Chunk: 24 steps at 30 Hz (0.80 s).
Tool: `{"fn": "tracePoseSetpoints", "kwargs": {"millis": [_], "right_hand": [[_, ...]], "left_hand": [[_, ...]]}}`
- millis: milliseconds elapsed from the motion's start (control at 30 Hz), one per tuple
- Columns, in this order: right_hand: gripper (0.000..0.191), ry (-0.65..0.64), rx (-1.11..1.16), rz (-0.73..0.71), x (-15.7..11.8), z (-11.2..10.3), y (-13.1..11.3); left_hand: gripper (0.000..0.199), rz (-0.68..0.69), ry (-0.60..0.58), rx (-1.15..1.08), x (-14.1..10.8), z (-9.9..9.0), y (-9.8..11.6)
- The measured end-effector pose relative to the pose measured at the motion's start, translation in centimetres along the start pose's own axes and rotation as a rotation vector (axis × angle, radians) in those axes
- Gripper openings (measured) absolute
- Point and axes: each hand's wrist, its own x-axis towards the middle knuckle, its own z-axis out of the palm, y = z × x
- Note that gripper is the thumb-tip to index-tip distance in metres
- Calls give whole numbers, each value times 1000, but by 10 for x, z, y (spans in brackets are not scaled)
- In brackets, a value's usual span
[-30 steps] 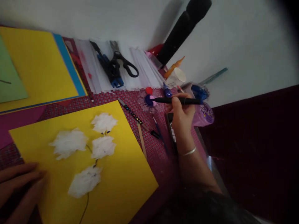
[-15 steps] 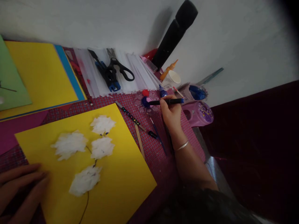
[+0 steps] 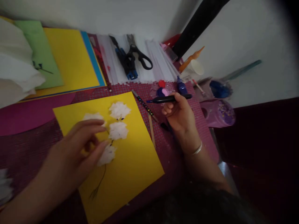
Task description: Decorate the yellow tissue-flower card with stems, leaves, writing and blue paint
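A yellow sheet of paper (image 3: 135,165) lies at a slant on the table, with several white paper flowers (image 3: 119,109) and a thin dark drawn stem (image 3: 101,180) on it. My left hand (image 3: 70,155) hovers over the sheet's left part, thumb and fingers apart and nothing between them; it partly covers two flowers. To the right of the sheet, my right hand (image 3: 182,121) grips a black marker (image 3: 164,99) between thumb and fingers. Its bluish tip points left, close to the sheet's upper right edge.
Black-handled scissors (image 3: 136,54) and a black-and-blue tool (image 3: 125,60) lie on white strips (image 3: 151,56) at the back. A dotted pencil (image 3: 144,104), a wooden stick (image 3: 151,129), a blue bottle (image 3: 181,86) and purple containers (image 3: 219,113) are near my right hand. Coloured sheets (image 3: 70,59) lie back left.
My left hand has come from the sheet's left edge to above the flowers. My right hand has turned palm up with the marker still in it, and the view has shifted left.
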Motion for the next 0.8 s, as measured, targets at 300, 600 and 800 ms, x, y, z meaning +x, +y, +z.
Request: {"fn": "tracePoseSetpoints", "kwargs": {"millis": [300, 600, 800], "right_hand": [[28, -106, 184, 117, -15, 47, 15], [18, -225, -161, -163, -39, 59, 28], [18, -260, -271, -253, -38, 61, 32]], "left_hand": [[15, -83, -47, -245, 24, 26, 8], [14, 519, 18, 428, 2, 39, -5], [16, 561, 13, 501, 2, 38, -2]]}}
